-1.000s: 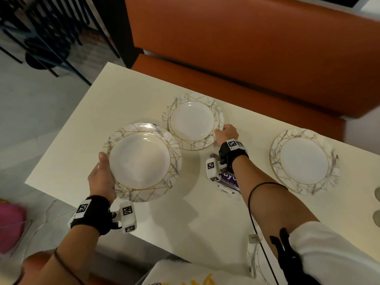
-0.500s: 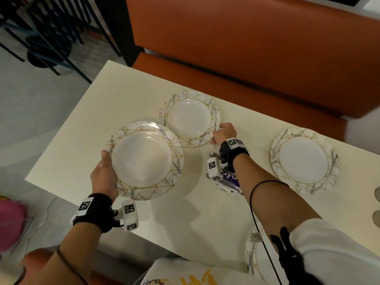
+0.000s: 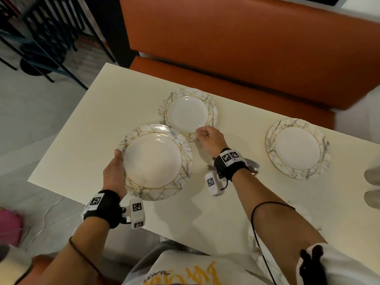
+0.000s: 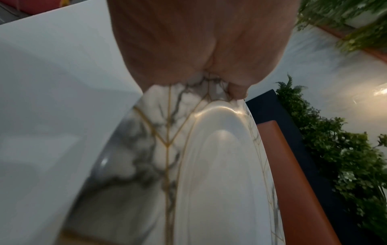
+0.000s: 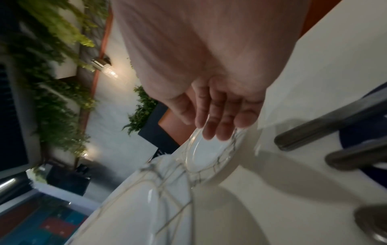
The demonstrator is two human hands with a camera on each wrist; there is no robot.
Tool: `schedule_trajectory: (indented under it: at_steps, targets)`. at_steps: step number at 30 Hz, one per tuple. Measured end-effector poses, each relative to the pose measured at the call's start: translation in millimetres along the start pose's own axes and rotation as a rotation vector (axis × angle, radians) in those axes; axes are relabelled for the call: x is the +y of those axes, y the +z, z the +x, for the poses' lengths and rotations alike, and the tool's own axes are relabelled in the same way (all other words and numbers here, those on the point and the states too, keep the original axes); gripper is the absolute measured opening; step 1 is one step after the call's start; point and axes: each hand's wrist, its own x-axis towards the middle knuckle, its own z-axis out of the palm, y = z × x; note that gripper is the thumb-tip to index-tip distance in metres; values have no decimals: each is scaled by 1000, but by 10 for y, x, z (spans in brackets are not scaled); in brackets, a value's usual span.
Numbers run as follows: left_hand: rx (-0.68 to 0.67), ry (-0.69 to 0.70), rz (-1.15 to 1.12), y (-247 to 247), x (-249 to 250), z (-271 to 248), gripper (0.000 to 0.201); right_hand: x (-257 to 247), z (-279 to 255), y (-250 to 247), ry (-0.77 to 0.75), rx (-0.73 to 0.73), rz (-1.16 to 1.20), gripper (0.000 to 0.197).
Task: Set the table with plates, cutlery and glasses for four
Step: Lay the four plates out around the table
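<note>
Three marble-patterned plates with gold lines show on the cream table [image 3: 86, 128]. My left hand [image 3: 116, 168] grips the left rim of one plate [image 3: 153, 161], thumb on top, and holds it just above the table's left front; the left wrist view shows this plate [image 4: 209, 165] close under the palm. The far plate [image 3: 188, 114] lies flat, and my right hand [image 3: 204, 135] touches its near rim. In the right wrist view the fingers [image 5: 217, 126] lie fairly straight over that rim [image 5: 207, 155]. Another plate [image 3: 298, 148] lies at the right.
Metal cutlery [image 5: 326, 127] lies on the table beneath my right wrist. A further plate's edge [image 3: 252, 239] peeks out under my right forearm at the table's front edge. An orange bench [image 3: 226, 48] runs behind the table. Two grey rounded things [image 3: 372, 188] sit at the right edge.
The far plate has slid slightly away and left under my right hand, whose fingers have straightened. My left hand has carried its plate a little right, so its rim now overlaps the far plate.
</note>
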Motion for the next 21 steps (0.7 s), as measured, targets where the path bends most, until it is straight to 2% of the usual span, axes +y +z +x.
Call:
schedule_trajectory:
  at_steps: [3,7,9,11,15,18,21]
  targets:
    - [-71,-26,-13,15,-25,-42,49,18,-276,146,-12,-110,-52,23]
    - [-169,-118,-115,-76,-207,94,34,260,-605,346,43,-49,-89,27]
    - [-190,-10,4,-147,-299,189,27,401,-781,441,75,10,-65,29]
    - [-212,137,222,-224,-367,274,36,511,-958,540,101,54,-26,31]
    - [-258,277,540,-438,-498,529,39,683,-1272,770,141,174,-26,31]
    - [-272,366,638,-555,-546,693,39,757,-1454,955,161,226,-53,28]
    - [-282,398,696,-633,-587,801,39,802,-1549,1092,191,259,-62,26]
